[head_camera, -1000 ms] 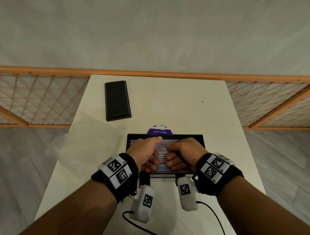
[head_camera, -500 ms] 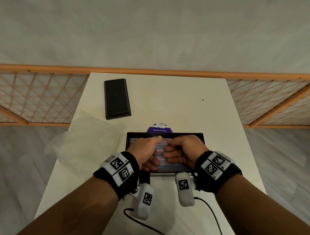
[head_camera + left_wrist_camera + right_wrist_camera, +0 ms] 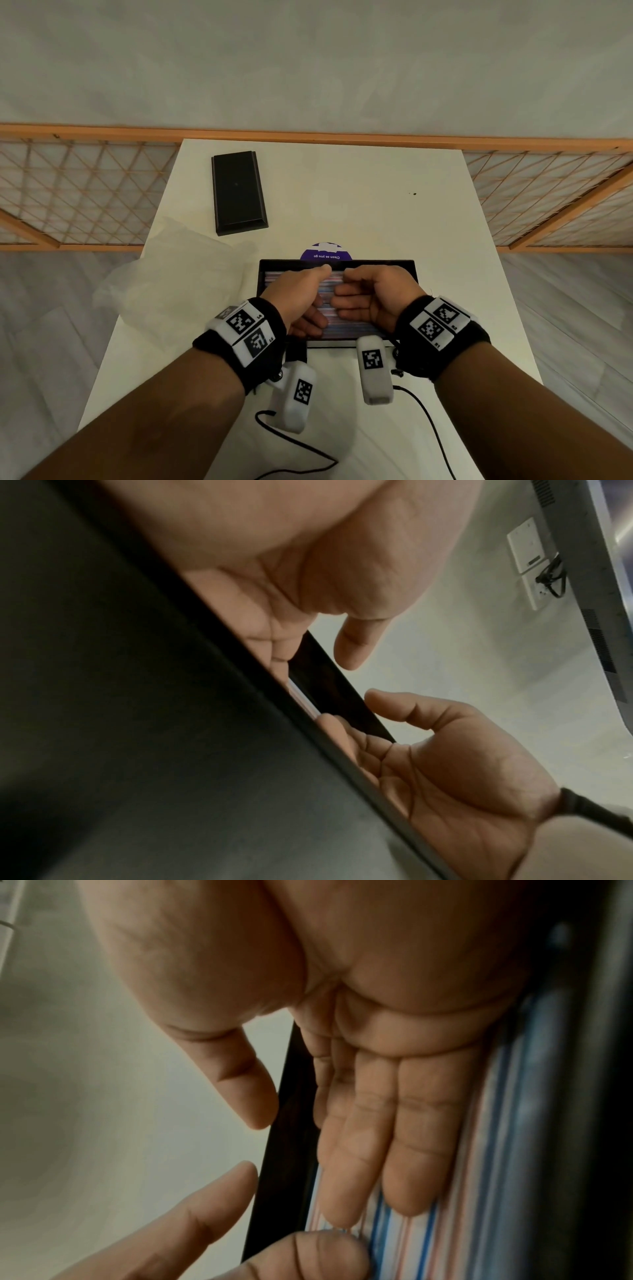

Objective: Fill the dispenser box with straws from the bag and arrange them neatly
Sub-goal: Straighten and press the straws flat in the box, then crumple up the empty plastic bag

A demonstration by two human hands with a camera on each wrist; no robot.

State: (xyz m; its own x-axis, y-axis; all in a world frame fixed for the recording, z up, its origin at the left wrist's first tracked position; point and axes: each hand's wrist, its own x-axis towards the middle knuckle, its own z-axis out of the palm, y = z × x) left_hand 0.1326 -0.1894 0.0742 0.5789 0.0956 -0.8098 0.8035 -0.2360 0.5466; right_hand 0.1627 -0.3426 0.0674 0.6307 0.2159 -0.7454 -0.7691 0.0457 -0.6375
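Over the dispenser box [image 3: 337,263], both palms face in. Left hand [image 3: 297,297] and right hand [image 3: 371,295] lie flat-fingered on the straws [image 3: 329,289], gripping nothing.

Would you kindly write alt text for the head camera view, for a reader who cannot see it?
Both hands, left hand and right hand, rest flat on striped straws filling a black dispenser box on a white table. The box's black lid lies farther back on the left, beside a clear plastic bag.
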